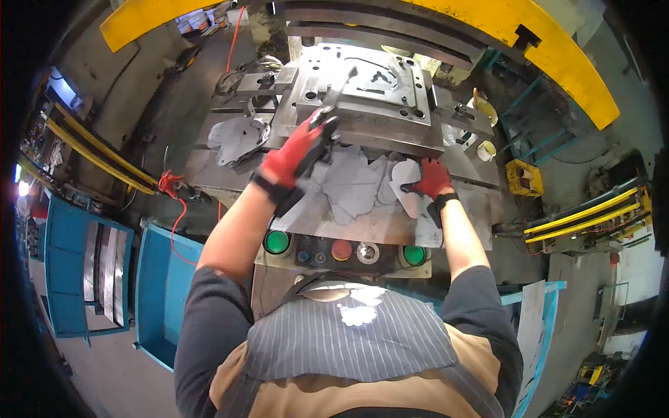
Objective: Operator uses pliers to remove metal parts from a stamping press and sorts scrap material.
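Note:
My left hand (287,159), in a red and dark glove, reaches over the front edge of the steel die (355,111). Its fingers are closed on a thin grey tool with a dark tip (345,85), blurred, which points at the die's top face. My right hand (433,178), also gloved in red, grips the right edge of a flat grey metal piece with a rounded end (406,174). Under and beside that piece lie several flat grey sheet-metal blanks (348,184), overlapping on the press table (390,228).
Another pile of blanks (238,138) lies left of the die. A control panel with green and red buttons (341,249) faces me. Yellow press guard (578,63) arches overhead. Blue bins (167,285) stand at left; a yellow crate (523,178) sits at right.

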Action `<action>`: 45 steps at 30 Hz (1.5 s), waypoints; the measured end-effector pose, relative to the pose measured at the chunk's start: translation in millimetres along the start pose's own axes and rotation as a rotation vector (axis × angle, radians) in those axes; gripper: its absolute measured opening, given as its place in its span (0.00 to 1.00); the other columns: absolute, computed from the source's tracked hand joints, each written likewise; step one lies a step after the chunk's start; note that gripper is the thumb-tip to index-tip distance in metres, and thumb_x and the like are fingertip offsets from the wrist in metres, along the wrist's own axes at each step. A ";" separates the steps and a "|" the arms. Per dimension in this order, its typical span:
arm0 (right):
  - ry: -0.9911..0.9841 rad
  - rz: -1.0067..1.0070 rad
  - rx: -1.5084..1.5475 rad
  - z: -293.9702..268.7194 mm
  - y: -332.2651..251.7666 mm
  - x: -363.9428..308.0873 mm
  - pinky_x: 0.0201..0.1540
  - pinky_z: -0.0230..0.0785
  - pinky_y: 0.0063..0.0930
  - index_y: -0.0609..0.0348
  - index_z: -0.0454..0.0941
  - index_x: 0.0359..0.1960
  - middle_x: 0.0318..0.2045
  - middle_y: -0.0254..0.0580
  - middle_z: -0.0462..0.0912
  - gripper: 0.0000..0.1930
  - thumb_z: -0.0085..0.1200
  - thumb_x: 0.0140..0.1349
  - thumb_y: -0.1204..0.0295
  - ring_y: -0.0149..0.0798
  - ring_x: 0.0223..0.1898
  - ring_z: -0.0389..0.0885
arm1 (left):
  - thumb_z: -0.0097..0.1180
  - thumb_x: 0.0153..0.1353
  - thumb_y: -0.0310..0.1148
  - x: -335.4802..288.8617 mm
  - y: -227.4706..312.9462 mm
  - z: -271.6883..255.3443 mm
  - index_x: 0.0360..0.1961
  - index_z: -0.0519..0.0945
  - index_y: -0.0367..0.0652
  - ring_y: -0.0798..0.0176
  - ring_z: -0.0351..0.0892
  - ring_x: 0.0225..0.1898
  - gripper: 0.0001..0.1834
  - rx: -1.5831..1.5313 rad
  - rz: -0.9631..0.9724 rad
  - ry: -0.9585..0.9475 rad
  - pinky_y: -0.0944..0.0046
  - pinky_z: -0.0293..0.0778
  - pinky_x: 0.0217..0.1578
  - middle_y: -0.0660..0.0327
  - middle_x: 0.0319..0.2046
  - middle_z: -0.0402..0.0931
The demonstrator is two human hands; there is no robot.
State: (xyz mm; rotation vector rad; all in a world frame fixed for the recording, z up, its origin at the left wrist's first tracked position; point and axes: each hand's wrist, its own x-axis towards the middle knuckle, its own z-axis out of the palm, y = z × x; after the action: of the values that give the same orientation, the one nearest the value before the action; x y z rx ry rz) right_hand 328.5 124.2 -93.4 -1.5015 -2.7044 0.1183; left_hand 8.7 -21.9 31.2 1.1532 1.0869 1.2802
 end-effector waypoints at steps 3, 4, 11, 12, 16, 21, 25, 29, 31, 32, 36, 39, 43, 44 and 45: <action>-0.030 0.053 0.452 -13.1 18.8 -20.5 0.30 0.65 0.30 0.58 0.74 0.34 0.22 0.41 0.76 0.27 0.63 0.36 0.51 0.39 0.25 0.74 | 0.46 0.59 0.42 73.8 -9.4 10.7 0.46 0.67 0.41 0.72 0.68 0.23 0.18 0.184 0.042 -0.009 0.72 0.68 0.21 0.65 0.25 0.69; -0.042 0.160 0.629 -14.3 25.5 -33.8 0.27 0.64 0.27 0.59 0.74 0.32 0.19 0.37 0.74 0.24 0.62 0.38 0.53 0.35 0.22 0.71 | 0.46 0.59 0.42 90.7 -17.3 9.8 0.45 0.68 0.41 0.72 0.68 0.21 0.18 0.209 0.000 0.013 0.71 0.69 0.20 0.65 0.25 0.69; 0.006 0.673 2.045 9.6 75.2 -160.2 0.16 0.55 0.22 0.54 0.72 0.32 0.12 0.27 0.64 0.10 0.54 0.51 0.64 0.23 0.12 0.61 | 0.46 0.59 0.41 104.0 -21.0 -0.3 0.39 0.68 0.43 0.70 0.68 0.19 0.14 0.157 -0.054 0.035 0.69 0.69 0.16 0.63 0.22 0.69; 0.089 0.658 1.969 9.0 68.9 -167.1 0.15 0.55 0.22 0.54 0.73 0.32 0.12 0.28 0.63 0.11 0.54 0.52 0.63 0.23 0.11 0.61 | 0.46 0.59 0.41 106.9 -25.0 -13.2 0.39 0.68 0.43 0.71 0.68 0.18 0.14 0.171 -0.009 0.043 0.70 0.69 0.16 0.64 0.21 0.69; 0.145 0.532 2.214 36.1 74.6 -196.0 0.15 0.55 0.24 0.51 0.73 0.30 0.10 0.30 0.62 0.11 0.52 0.54 0.59 0.24 0.09 0.59 | 0.45 0.60 0.39 59.0 15.5 -2.0 0.44 0.68 0.46 0.75 0.67 0.18 0.14 0.114 0.083 0.065 0.72 0.67 0.17 0.68 0.23 0.69; 0.425 0.409 1.343 121.5 87.2 -209.8 0.28 0.67 0.23 0.65 0.72 0.39 0.24 0.41 0.74 0.13 0.45 0.56 0.69 0.31 0.20 0.71 | 0.43 0.61 0.38 -48.0 17.2 -36.1 0.50 0.67 0.47 0.77 0.64 0.18 0.17 -0.064 0.057 0.244 0.75 0.62 0.15 0.68 0.24 0.69; 0.235 0.568 1.258 99.4 54.0 -198.0 0.24 0.68 0.32 0.57 0.69 0.47 0.28 0.40 0.74 0.18 0.44 0.58 0.62 0.37 0.21 0.73 | 0.40 0.62 0.39 -110.8 -54.3 -117.1 0.45 0.67 0.46 0.74 0.62 0.16 0.14 0.121 -0.136 0.558 0.72 0.63 0.15 0.68 0.22 0.66; 0.389 0.634 1.898 86.1 55.2 -182.1 0.27 0.70 0.29 0.61 0.68 0.47 0.29 0.39 0.75 0.17 0.45 0.58 0.67 0.37 0.28 0.77 | 0.39 0.62 0.39 -141.7 -76.3 -147.4 0.44 0.69 0.48 0.73 0.58 0.11 0.12 -0.013 -0.418 0.608 0.71 0.59 0.11 0.68 0.16 0.63; 0.210 0.582 1.746 52.5 47.0 -179.6 0.29 0.71 0.27 0.61 0.69 0.46 0.28 0.39 0.74 0.16 0.45 0.57 0.69 0.37 0.30 0.78 | 0.38 0.62 0.38 -151.8 -88.3 -161.0 0.43 0.69 0.46 0.75 0.57 0.11 0.13 -0.117 -0.344 0.527 0.73 0.57 0.11 0.70 0.13 0.61; 0.166 0.362 1.270 61.5 66.1 -189.9 0.28 0.71 0.28 0.61 0.69 0.46 0.28 0.39 0.74 0.16 0.46 0.57 0.68 0.37 0.27 0.77 | 0.38 0.62 0.38 -151.6 -85.6 -164.5 0.43 0.70 0.45 0.75 0.57 0.11 0.13 -0.205 -0.329 0.458 0.74 0.57 0.10 0.71 0.13 0.61; 0.182 0.613 1.421 17.6 39.4 -184.2 0.24 0.70 0.24 0.64 0.74 0.33 0.19 0.36 0.74 0.11 0.47 0.58 0.67 0.31 0.19 0.74 | 0.39 0.62 0.42 -166.9 -77.6 -181.0 0.37 0.70 0.36 0.76 0.57 0.10 0.18 -0.631 -0.258 0.423 0.76 0.56 0.10 0.71 0.13 0.61; 0.171 0.602 1.887 1.6 31.9 -178.0 0.22 0.68 0.22 0.65 0.74 0.35 0.18 0.36 0.73 0.11 0.43 0.58 0.69 0.28 0.18 0.72 | 0.40 0.61 0.44 -172.7 -85.8 -206.2 0.31 0.70 0.34 0.75 0.57 0.10 0.20 -1.027 -0.177 0.233 0.76 0.58 0.10 0.69 0.12 0.62; 0.247 0.301 1.711 -30.1 21.7 -136.6 0.21 0.67 0.21 0.68 0.68 0.42 0.20 0.38 0.73 0.14 0.40 0.58 0.71 0.27 0.18 0.71 | 0.40 0.61 0.44 -170.3 -86.8 -208.8 0.32 0.70 0.38 0.73 0.64 0.12 0.17 -0.422 -0.285 0.512 0.75 0.61 0.11 0.65 0.14 0.66; 0.196 0.312 1.911 -26.4 31.7 -123.3 0.22 0.68 0.22 0.68 0.66 0.45 0.21 0.41 0.75 0.15 0.39 0.58 0.72 0.29 0.19 0.72 | 0.39 0.61 0.44 -160.1 -92.8 -200.0 0.33 0.70 0.41 0.74 0.63 0.12 0.16 -0.835 -0.256 0.524 0.75 0.60 0.11 0.66 0.15 0.66; 0.272 0.287 1.895 -53.0 -4.6 -114.2 0.23 0.69 0.23 0.67 0.66 0.46 0.24 0.43 0.76 0.15 0.39 0.58 0.74 0.32 0.22 0.75 | 0.39 0.61 0.44 -159.5 -97.1 -195.3 0.34 0.70 0.43 0.74 0.63 0.12 0.15 -0.958 -0.174 0.273 0.74 0.60 0.11 0.68 0.16 0.66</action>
State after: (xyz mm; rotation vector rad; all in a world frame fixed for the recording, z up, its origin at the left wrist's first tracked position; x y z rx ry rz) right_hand 389.0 27.2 -40.5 -0.8887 -0.9725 1.6262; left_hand -175.4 -173.8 -95.3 0.1649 0.5882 1.5710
